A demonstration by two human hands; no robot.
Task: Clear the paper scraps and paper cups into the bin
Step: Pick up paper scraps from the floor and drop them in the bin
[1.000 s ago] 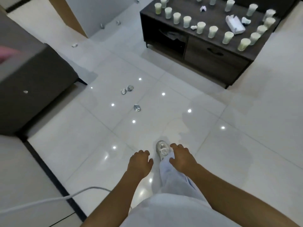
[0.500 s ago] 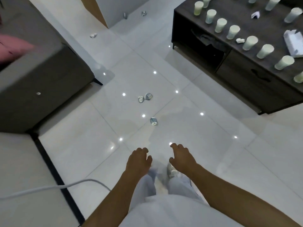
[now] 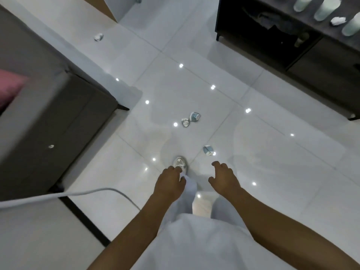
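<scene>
Head view: the glossy white tiled floor [image 3: 272,172] is being looked down on, with both bare arms being held out low in front of the body. The left hand [image 3: 168,184] is being held palm down above a white shoe [image 3: 180,163], its fingers [image 3: 172,169] loosely curled and nothing being gripped by them. The right hand [image 3: 224,178] is being held palm down as well, its fingers [image 3: 219,164] relaxed and slightly spread, with nothing being held. A crumpled paper scrap [image 3: 208,150] is lying on the floor just ahead of the right hand, apart from it. Two more crumpled scraps [image 3: 191,118] are lying side by side farther ahead, near the middle of the floor. Another scrap [image 3: 98,37] is lying well apart, beside the far end of the grey sofa [image 3: 58,117] at the left. Paper cups [image 3: 327,7] are standing upright on the dark bench [image 3: 321,67] at the upper right, with a white paper ball [image 3: 338,20] lying between them. A white cable [image 3: 68,193] is trailing across the floor at the lower left. The bin is not being shown in this view.
</scene>
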